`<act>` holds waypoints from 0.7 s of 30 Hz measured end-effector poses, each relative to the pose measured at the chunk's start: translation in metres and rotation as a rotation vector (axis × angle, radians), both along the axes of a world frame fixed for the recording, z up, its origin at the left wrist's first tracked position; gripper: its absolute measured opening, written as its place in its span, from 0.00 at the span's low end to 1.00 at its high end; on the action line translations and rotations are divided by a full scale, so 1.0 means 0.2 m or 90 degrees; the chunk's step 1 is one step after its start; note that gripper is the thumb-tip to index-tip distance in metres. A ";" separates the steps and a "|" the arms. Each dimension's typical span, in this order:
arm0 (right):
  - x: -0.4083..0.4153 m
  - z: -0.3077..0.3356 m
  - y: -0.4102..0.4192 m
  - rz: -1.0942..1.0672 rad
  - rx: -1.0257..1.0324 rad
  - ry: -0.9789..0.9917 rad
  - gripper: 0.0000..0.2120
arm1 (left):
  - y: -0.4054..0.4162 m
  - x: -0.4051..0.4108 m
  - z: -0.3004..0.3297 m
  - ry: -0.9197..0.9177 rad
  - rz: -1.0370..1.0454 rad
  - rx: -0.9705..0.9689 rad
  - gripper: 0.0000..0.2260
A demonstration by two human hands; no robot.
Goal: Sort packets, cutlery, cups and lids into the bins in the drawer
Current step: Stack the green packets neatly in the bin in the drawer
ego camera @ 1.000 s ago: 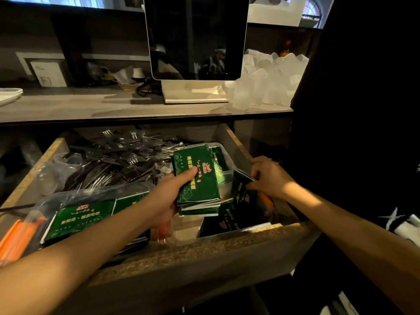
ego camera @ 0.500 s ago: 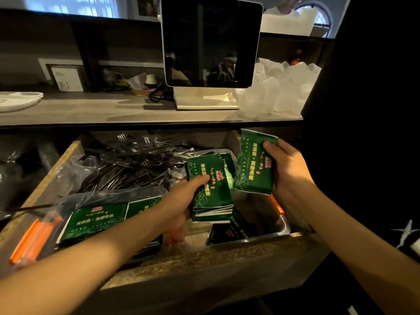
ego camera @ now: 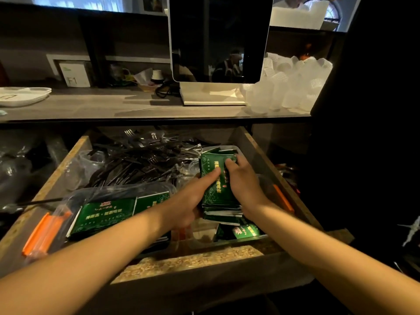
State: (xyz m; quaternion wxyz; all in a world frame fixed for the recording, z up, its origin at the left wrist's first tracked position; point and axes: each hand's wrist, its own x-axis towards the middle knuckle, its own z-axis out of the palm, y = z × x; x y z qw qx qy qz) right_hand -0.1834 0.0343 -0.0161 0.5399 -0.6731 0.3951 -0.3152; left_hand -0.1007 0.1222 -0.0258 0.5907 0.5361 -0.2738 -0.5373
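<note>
Dim wooden drawer (ego camera: 75, 155): both hands are holding a stack of green foil packets (ego camera: 216, 192) over the clear plastic bin (ego camera: 227, 243) at three o'clock, left hand (ego camera: 191, 201) gripping underneath, right hand (ego camera: 241, 178) clamping the top; black plastic forks (ego camera: 141, 162) are lying at eleven.

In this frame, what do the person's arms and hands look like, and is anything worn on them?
Both forearms are bare up to the frame edge: no sleeves, gloves, watch or bracelets show. The left hand and right hand carry no visible rings; lighting is dim, so small marks cannot be told.

Dim room; grey counter (ego camera: 91, 108) below bright windows (ego camera: 77, 2).
</note>
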 end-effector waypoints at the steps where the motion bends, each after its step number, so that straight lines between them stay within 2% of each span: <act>1: 0.01 -0.01 -0.01 -0.009 0.049 -0.001 0.32 | 0.00 -0.01 0.01 0.004 0.009 -0.001 0.15; 5: -0.01 -0.01 -0.02 0.021 0.174 -0.060 0.21 | -0.01 0.01 0.01 0.026 0.052 -0.013 0.15; 8: -0.03 -0.01 -0.03 0.087 0.231 -0.117 0.17 | 0.00 0.02 -0.01 -0.002 0.063 -0.038 0.17; 11: -0.08 0.03 -0.05 0.178 0.252 -0.140 0.21 | 0.00 0.04 0.00 -0.021 0.096 -0.057 0.27; 14: -0.11 0.03 -0.19 0.150 0.215 -0.086 0.29 | -0.02 0.09 0.01 0.005 0.166 -0.079 0.41; 15: -0.11 0.03 -0.23 0.124 0.200 -0.039 0.29 | -0.02 0.09 0.01 0.003 0.189 -0.090 0.43; 17: -0.11 -0.01 -0.34 0.117 0.080 0.178 0.22 | -0.02 0.11 0.01 -0.001 0.222 -0.111 0.43; 19: -0.13 -0.06 -0.40 0.240 -0.086 0.450 0.14 | -0.02 0.12 0.00 0.006 0.222 -0.130 0.32; 21: -0.15 -0.09 -0.40 0.373 -0.203 0.646 0.13 | -0.03 0.14 0.00 0.002 0.241 -0.108 0.25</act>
